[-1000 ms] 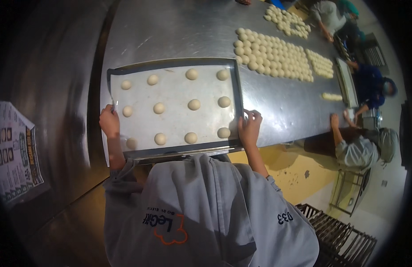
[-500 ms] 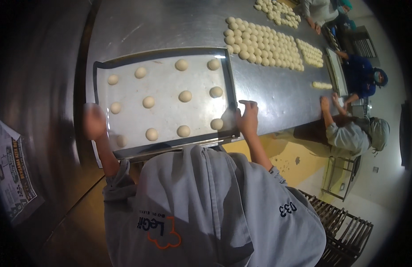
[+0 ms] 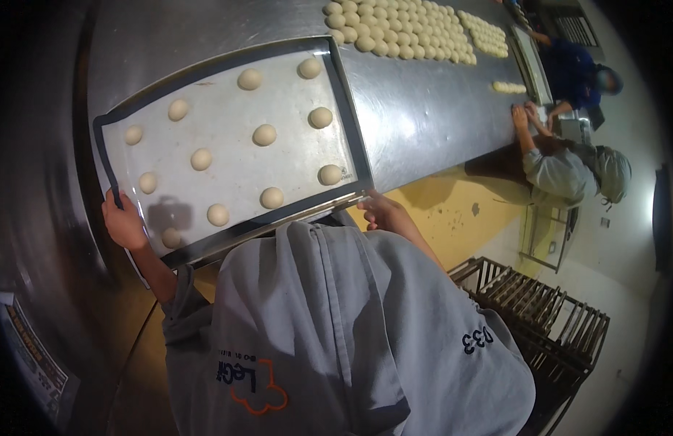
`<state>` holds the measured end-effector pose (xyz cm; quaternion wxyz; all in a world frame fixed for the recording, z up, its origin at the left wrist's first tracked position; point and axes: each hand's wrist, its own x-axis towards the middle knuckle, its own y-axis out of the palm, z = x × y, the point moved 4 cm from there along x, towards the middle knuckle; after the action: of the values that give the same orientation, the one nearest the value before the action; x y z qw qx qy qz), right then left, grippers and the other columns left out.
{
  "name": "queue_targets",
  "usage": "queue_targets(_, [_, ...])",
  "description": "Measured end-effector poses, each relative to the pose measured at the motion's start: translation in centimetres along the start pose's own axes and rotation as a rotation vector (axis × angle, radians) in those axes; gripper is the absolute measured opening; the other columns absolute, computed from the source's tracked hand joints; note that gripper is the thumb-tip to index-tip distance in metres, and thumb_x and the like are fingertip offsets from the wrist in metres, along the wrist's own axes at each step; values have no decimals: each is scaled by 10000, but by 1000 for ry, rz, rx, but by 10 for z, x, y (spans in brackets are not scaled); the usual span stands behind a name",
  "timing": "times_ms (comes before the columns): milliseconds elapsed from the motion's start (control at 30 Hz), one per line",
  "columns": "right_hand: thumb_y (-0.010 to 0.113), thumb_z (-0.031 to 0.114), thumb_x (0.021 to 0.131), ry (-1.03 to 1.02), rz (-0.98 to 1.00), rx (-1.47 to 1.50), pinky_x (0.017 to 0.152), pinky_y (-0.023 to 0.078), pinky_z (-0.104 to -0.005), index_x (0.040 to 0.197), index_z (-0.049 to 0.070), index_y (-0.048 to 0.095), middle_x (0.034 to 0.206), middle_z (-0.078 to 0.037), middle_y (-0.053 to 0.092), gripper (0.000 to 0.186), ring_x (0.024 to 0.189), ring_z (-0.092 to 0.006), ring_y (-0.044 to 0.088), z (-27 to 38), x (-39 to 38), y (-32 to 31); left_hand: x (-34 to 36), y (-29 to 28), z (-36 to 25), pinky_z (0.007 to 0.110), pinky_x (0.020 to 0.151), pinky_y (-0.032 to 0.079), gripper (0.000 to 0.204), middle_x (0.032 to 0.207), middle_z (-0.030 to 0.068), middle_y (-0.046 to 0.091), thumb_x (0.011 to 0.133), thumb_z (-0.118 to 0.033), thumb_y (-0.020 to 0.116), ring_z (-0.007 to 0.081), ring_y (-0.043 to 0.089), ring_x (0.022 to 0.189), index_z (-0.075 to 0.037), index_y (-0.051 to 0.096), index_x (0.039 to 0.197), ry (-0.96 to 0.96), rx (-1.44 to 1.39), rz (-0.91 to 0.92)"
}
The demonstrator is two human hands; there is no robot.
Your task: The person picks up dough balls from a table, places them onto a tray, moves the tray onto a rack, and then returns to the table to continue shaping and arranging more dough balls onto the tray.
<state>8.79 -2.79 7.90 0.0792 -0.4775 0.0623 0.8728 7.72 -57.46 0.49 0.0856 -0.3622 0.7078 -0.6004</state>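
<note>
A dark-rimmed baking tray (image 3: 352,127) lined with pale paper (image 3: 231,120) lies at an angle in front of me. Several round dough balls (image 3: 264,135) are spaced out on it in rows. My left hand (image 3: 124,221) grips the tray's left side near its near corner, fingers over the rim. At the near right corner my right hand (image 3: 383,214) is closed with curled fingers against the tray's edge; part of its grip is hidden. The tray's near edge is close against my grey jacket (image 3: 300,312).
Many dough balls (image 3: 402,29) sit packed on the steel table (image 3: 416,109), with smaller pieces (image 3: 509,88) farther right. Two co-workers (image 3: 562,174) (image 3: 580,73) stand at the far right end beside a long tray (image 3: 531,65). A slatted rack (image 3: 540,305) stands behind me, right.
The tray has turned, its right side swinging toward the far side, and sits nearer my body. My right hand has moved from the tray's right side to its near right corner.
</note>
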Motion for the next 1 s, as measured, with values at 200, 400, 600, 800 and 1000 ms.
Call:
queue_targets(200, [531,113,957,70,-45,225,658,438,-274,1109,-7,565,1058,-68,663,196,781,-108,552,-13,34,9,3,7,4,483,788,519,300,1045,130,659,954,-297,595,388,650,966,-163,649,1217,-15,4,15])
queue_targets(400, [542,137,955,12,-183,223,654,461,-285,1060,9,610,1010,-71,638,179,835,-124,605,-19,47,6,2,6,16,481,791,520,298,1055,122,663,955,-306,599,385,653,963,-179,653,1219,-23,-11,-6])
queue_targets(600, [623,274,965,-200,-272,-366,615,512,-397,1075,29,667,778,-75,640,272,702,-231,634,-19,64,-13,1,11,15,466,788,519,309,1067,110,664,959,-325,596,384,654,960,-183,658,1226,-63,-16,18])
queue_targets(800, [651,356,950,-677,-585,-1222,664,516,-409,954,49,746,812,-187,650,321,742,-309,655,23,64,-6,2,14,19,447,786,522,308,1056,109,665,961,-331,599,378,657,956,-177,666,1218,-54,-91,6])
queue_targets(1000, [699,217,927,-801,-423,-1031,630,474,-389,902,23,704,801,-134,546,196,692,-269,561,32,69,4,4,7,13,438,788,516,298,1034,123,669,966,-320,606,376,658,944,-156,668,1207,-40,-145,8])
